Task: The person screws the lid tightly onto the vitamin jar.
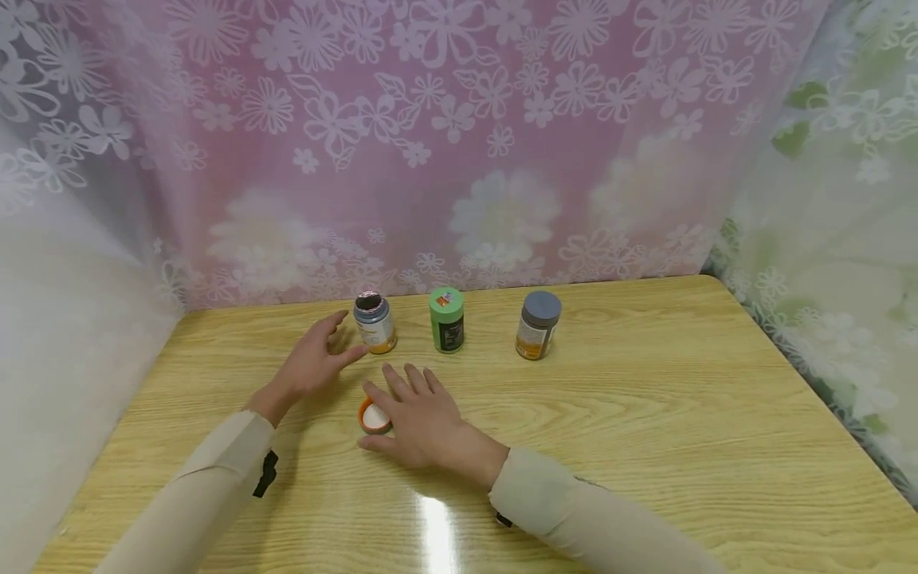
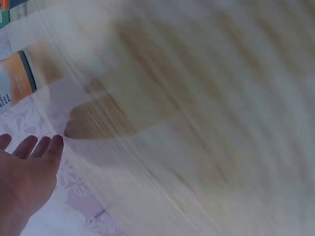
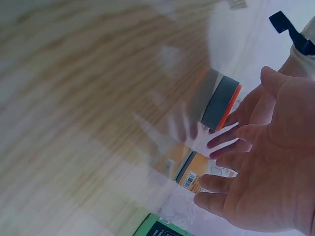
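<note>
The left hand is spreading its empty fingers near a lidless white-and-orange plastic jar, the right hand likewise beside a round grey-and-orange lid.

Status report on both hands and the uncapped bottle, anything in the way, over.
Left hand empty, beside uncapped bottle. Right hand empty, by upturned lid, contact unclear. Uncapped bottle upright. Green bottle stands apart, no visible block.
</note>
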A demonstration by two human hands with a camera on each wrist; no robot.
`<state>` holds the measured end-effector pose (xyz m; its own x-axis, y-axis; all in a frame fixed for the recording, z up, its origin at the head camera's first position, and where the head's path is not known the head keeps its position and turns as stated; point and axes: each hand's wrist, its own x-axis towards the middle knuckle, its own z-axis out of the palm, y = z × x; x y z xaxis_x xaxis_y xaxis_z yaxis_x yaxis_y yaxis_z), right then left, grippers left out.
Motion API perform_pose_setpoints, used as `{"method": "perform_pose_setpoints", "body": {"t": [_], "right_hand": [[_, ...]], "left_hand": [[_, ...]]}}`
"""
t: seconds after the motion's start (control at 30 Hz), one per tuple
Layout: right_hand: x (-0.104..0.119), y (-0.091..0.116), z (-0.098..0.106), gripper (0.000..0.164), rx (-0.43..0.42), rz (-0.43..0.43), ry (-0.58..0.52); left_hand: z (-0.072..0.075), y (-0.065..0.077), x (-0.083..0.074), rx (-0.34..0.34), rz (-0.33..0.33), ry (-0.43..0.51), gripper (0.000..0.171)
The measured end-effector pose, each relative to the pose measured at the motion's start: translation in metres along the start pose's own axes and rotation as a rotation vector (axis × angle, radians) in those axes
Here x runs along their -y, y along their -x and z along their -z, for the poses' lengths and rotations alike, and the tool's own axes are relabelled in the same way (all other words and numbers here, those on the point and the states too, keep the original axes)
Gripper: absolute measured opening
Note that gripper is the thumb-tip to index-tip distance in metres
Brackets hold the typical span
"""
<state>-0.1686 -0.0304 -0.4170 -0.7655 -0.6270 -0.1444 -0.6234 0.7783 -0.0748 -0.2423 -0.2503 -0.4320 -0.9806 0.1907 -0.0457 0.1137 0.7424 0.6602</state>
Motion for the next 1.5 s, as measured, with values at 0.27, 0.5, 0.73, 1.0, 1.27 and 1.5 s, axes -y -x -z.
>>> {"method": "perform_pose_setpoints", "body": {"t": [0.27,0.5,0.73,1.0,1.27,1.5], "right_hand": [[0.005,0.0,0.001,0.073,-0.004,0.024,-0.014],[0.006,0.001,0.0,0.072,-0.001,0.024,-0.016],[0.006,0.0,-0.001,0.071,-0.014,0.036,-0.018],[0.007,0.0,0.0,0.07,-0.022,0.046,-0.02],[0.006,-0.002,0.001,0.065,-0.116,0.11,-0.036],[0.009,-0.007,0.004,0.054,-0.148,0.168,-0.024]], "left_hand": [[-0.007,-0.013,-0.004,-0.028,0.011,0.221,0.092],[-0.011,-0.018,-0.008,-0.045,0.01,0.311,0.086],[-0.018,-0.024,-0.009,-0.057,-0.002,0.37,0.075],[-0.022,-0.029,-0.009,-0.07,0.024,0.349,0.066],[-0.021,-0.034,-0.012,-0.04,0.03,0.284,0.065],[-0.022,-0.034,-0.012,-0.043,0.021,0.273,0.064]]}}
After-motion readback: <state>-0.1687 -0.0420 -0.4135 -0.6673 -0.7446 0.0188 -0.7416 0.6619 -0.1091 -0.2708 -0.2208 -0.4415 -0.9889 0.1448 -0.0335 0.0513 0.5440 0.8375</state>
